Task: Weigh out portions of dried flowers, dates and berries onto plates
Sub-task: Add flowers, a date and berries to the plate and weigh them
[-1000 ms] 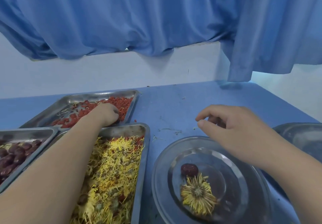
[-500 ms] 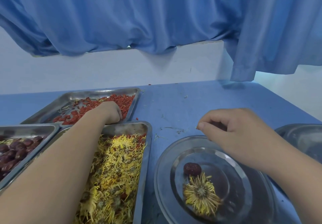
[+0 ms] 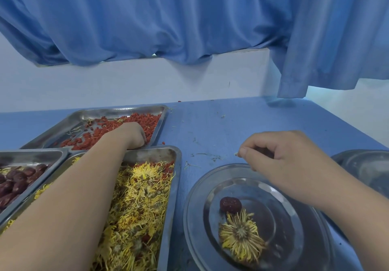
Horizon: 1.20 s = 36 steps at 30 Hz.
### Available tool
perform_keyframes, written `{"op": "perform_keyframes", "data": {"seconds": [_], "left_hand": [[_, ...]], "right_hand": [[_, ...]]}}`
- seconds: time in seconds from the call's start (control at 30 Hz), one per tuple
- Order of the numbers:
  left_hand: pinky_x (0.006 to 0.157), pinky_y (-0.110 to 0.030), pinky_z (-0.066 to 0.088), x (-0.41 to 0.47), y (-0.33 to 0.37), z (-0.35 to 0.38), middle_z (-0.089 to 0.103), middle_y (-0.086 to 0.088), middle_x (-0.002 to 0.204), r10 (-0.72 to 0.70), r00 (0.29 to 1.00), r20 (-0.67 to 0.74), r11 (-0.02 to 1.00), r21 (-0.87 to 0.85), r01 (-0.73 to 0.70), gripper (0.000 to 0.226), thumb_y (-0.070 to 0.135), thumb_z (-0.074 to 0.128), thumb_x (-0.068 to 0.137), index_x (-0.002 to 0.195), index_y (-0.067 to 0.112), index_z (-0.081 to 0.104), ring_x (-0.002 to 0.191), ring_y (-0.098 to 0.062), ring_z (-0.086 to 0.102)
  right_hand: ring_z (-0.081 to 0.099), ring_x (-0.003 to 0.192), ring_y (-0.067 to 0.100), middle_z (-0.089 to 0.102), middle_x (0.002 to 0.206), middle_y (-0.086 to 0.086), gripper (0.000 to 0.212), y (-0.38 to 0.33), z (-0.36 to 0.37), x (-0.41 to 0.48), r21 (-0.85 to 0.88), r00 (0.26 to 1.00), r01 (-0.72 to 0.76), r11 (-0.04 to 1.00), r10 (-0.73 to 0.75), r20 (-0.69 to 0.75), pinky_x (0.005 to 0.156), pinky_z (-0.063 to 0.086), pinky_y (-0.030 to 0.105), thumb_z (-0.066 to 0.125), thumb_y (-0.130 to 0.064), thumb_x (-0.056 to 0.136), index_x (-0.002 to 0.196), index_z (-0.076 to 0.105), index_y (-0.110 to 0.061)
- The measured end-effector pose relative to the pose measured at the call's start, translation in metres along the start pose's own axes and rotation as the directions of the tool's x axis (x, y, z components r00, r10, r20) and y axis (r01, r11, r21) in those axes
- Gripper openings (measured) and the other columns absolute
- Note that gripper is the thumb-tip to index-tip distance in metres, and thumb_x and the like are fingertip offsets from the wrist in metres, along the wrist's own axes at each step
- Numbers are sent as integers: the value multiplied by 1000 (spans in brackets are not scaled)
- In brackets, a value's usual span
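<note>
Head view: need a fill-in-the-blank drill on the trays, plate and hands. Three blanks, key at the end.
1. The left hand reaches into the rectangular steel tray holding small ____ berries.
2. On the round steel plate, beside one yellow dried flower, lies one dark red ____.
3. The draped fabric curtain hanging above the far wall is ____.

Missing words: red; date; blue.

Left forearm (image 3: 69, 197) and right forearm (image 3: 357, 218) bare to the frame edge, left hand (image 3: 132, 133) and right hand (image 3: 290, 165) bare too, one visible nail looks short.
</note>
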<state>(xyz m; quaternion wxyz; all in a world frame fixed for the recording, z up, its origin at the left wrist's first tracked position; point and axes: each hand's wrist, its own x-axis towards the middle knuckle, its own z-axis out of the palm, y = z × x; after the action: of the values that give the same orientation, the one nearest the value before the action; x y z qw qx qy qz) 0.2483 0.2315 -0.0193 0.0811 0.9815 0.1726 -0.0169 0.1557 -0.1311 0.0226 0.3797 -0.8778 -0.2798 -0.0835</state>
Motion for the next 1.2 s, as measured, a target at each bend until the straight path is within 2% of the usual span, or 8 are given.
{"op": "perform_keyframes", "data": {"seconds": [0.33, 0.43, 0.57, 0.67, 0.77, 0.87, 0.97, 1.2], "left_hand": [[69, -30, 51, -2, -3, -7, 66, -6, 77, -34, 999, -22, 999, 23, 34, 19, 5, 59, 85, 71, 4, 71, 73, -19, 61], [63, -32, 52, -4, -4, -13, 54, -10, 62, -58, 996, -72, 992, -112, 50, 25, -2, 51, 82, 59, 8, 51, 56, -21, 56], [70, -35, 50, -6, -13, -22, 50, -13, 70, -62, 994, -88, 935, -353, 27, 17, -4, 54, 81, 71, 9, 51, 67, -22, 51], [79, -41, 56, -12, -16, -24, 59, -15, 77, -118, 989, -89, 813, -580, 44, 4, 2, 65, 80, 80, 6, 64, 72, -22, 56], [58, -29, 56, -20, -16, -26, 63, -11, 83, -158, 987, -24, 612, -787, 79, 5, 4, 67, 85, 89, 3, 64, 70, -18, 61], [57, -15, 54, -30, -11, -36, 60, -10, 85, 7, 996, 86, 240, -967, 82, 5, -5, 61, 87, 83, -1, 61, 70, -12, 62], [56, -14, 54, -52, 11, -43, 67, -8, 77, 192, 971, 143, 30, -990, 140, 8, -3, 64, 78, 75, 2, 70, 64, -10, 67], [53, -14, 53, -129, 108, -46, 65, -12, 73, 550, 813, 190, -35, -968, 250, 16, -4, 59, 76, 69, 2, 72, 61, -13, 63]], "right_hand": [[46, 49, 2, 64, 67, -6, 20, 3, 0, 1, 23, 999, -34, 999, 34, -11, 54, 40, 14, 58, -37, 86, 71, 68, -28], [47, 50, 3, 65, 68, -6, 19, 4, 0, 1, 21, 999, -42, 999, 42, -10, 55, 41, 16, 58, -38, 85, 71, 68, -29], [46, 49, 2, 64, 67, -6, 21, 4, 0, 2, 22, 999, -39, 999, 39, -5, 53, 40, 13, 58, -37, 85, 69, 67, -28], [46, 49, 3, 62, 65, -6, 20, 4, -2, 1, 26, 999, -40, 999, 40, -2, 52, 40, 14, 58, -36, 85, 69, 67, -27], [50, 52, 6, 64, 66, -5, 19, 4, -5, 2, 28, 999, -41, 999, 41, -14, 53, 41, 16, 59, -36, 85, 70, 68, -26], [50, 51, 2, 66, 68, -6, 20, 3, -11, 2, 42, 998, -52, 998, 53, -28, 53, 41, 13, 58, -35, 84, 72, 69, -23], [54, 50, -2, 67, 68, -9, 22, 0, -18, 1, 63, 997, -70, 996, 72, -37, 51, 42, 15, 56, -37, 82, 73, 70, -23], [54, 50, -1, 68, 66, -12, 22, -3, -35, -1, 115, 993, -76, 990, 86, -77, 51, 41, 16, 54, -40, 79, 72, 70, -27]]}}
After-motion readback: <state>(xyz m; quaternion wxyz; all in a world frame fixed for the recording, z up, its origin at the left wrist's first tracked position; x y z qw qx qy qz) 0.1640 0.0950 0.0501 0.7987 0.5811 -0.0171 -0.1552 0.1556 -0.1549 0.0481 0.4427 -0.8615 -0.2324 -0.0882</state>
